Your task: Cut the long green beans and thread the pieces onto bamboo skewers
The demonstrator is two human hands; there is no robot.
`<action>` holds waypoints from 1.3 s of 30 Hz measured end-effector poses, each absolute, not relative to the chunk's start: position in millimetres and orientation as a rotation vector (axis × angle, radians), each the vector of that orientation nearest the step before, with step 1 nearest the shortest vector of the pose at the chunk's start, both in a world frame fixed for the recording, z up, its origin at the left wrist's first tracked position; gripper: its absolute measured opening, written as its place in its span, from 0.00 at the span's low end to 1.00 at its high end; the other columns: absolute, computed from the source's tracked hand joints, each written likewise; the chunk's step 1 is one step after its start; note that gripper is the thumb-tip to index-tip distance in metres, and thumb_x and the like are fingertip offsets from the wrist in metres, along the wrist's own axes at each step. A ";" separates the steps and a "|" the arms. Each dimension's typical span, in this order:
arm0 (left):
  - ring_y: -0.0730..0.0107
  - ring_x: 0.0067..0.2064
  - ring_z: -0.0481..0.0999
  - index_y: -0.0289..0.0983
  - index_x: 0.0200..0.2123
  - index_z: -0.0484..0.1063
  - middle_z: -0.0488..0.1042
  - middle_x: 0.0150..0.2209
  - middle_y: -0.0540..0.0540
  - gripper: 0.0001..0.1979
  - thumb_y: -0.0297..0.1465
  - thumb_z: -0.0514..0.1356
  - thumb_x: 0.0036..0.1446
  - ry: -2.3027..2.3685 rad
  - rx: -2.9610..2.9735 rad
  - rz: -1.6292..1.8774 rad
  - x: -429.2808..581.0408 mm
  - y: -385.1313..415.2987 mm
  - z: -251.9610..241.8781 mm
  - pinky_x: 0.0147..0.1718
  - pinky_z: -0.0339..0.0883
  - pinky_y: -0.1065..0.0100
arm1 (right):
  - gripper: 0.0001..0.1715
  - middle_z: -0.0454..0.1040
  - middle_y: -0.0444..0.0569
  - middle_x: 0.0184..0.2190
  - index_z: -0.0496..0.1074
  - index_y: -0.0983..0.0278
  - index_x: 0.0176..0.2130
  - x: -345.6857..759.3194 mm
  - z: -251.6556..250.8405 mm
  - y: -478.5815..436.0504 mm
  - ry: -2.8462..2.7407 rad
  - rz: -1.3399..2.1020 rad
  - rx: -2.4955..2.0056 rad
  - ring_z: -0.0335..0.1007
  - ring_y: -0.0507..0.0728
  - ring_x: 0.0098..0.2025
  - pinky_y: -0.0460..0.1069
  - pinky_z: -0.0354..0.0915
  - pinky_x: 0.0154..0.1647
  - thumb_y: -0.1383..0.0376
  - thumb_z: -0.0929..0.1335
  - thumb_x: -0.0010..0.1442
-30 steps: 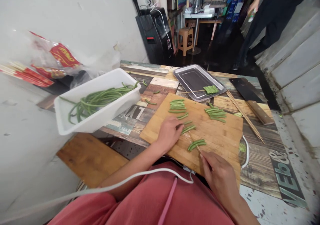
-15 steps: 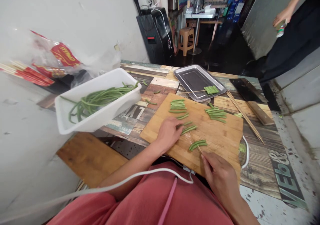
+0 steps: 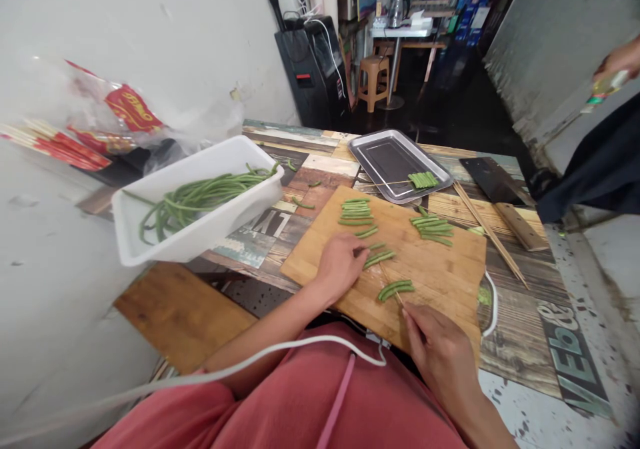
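Observation:
My right hand (image 3: 440, 336) pinches the near end of a thin bamboo skewer (image 3: 384, 273) over the wooden cutting board (image 3: 440, 282). Cut green bean pieces (image 3: 396, 290) sit threaded on the skewer just ahead of those fingers. Farther along, my left hand (image 3: 343, 262) has its fingers closed at a few more bean pieces (image 3: 380, 258) by the skewer's far end; its fingertips are partly hidden. Beyond it lies a row of cut beans (image 3: 356, 210) on the board. Another group of cut pieces (image 3: 432, 227) rests at the board's far right.
A white tub (image 3: 240, 202) of long beans stands left. Behind the board is a metal tray (image 3: 385, 159) with a skewer of beans (image 3: 423, 180). Loose skewers (image 3: 490, 236) and a cleaver (image 3: 500, 196) lie right. A white cable (image 3: 280, 346) crosses my front. Another person's hand (image 3: 620, 62) holds a bottle.
The other person at the right has moved farther right with the bottle. My two hands and the skewer stay almost in place.

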State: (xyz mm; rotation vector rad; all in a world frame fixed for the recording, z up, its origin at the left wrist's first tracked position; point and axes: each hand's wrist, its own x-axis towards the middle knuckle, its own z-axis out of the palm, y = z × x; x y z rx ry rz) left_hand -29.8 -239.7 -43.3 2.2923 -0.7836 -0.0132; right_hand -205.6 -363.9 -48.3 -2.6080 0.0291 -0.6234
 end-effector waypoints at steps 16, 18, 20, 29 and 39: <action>0.69 0.33 0.72 0.37 0.24 0.77 0.75 0.27 0.48 0.07 0.25 0.60 0.52 -0.847 2.272 -0.037 -28.0 -239.5 -39.9 0.36 0.63 0.69 | 0.09 0.74 0.50 0.31 0.71 0.66 0.38 -205.3 -46.1 -363.6 0.047 -0.587 -2.601 0.70 0.53 0.31 0.46 0.64 0.33 0.69 0.62 0.63; 0.69 0.33 0.72 0.37 0.24 0.77 0.75 0.28 0.48 0.07 0.24 0.60 0.52 -0.851 2.260 -0.041 -28.1 -239.2 -39.6 0.36 0.64 0.69 | 0.09 0.75 0.50 0.31 0.71 0.67 0.38 -204.9 -45.3 -363.4 0.047 -0.587 -2.608 0.70 0.53 0.30 0.46 0.64 0.32 0.69 0.62 0.63; 0.69 0.34 0.72 0.37 0.24 0.77 0.75 0.28 0.48 0.07 0.24 0.61 0.51 -0.846 2.249 -0.033 -28.3 -238.9 -39.7 0.37 0.64 0.70 | 0.09 0.75 0.50 0.31 0.71 0.67 0.38 -204.4 -44.4 -363.2 0.049 -0.591 -2.619 0.70 0.53 0.30 0.46 0.64 0.32 0.69 0.62 0.63; 0.70 0.35 0.72 0.36 0.24 0.76 0.75 0.30 0.47 0.08 0.23 0.59 0.53 -0.932 2.213 -0.058 -26.0 -237.9 -39.7 0.38 0.65 0.69 | 0.09 0.75 0.50 0.29 0.71 0.66 0.35 -203.8 -45.1 -362.8 0.045 -0.620 -2.639 0.70 0.53 0.29 0.46 0.64 0.32 0.69 0.62 0.63; 0.70 0.34 0.72 0.37 0.30 0.78 0.74 0.30 0.47 0.07 0.24 0.59 0.55 -0.925 2.207 -0.036 -28.3 -236.8 -42.0 0.37 0.65 0.70 | 0.11 0.74 0.49 0.27 0.72 0.66 0.36 -201.4 -44.2 -363.3 0.037 -0.588 -2.629 0.70 0.53 0.28 0.46 0.64 0.31 0.69 0.61 0.63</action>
